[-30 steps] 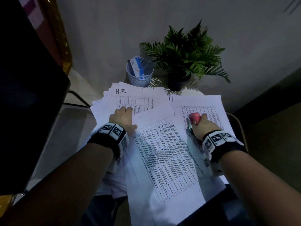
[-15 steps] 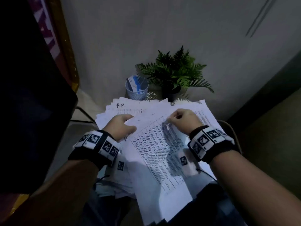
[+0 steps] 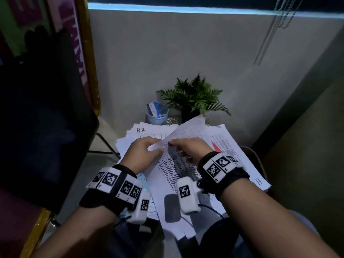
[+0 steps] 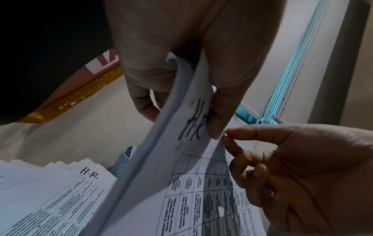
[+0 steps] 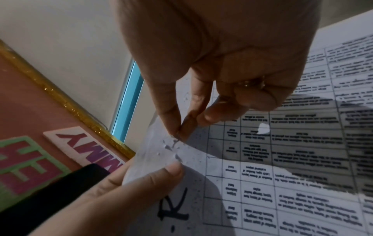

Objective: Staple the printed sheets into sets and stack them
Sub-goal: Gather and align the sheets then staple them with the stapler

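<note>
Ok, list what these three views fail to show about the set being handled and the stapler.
- Stapler: head view shows only a red sliver; the right hand and the lifted set cover the rest.
- Staple at the corner: right wrist view shows dents and holes, too blurred to tell whether a staple sits there.
- Printed table text: blurred in every view.
- Sheet count: the left hand covers the held edge.

Stapler (image 3: 216,147) mostly hidden behind right hand (image 3: 189,149); printed table text unreadable.
</note>
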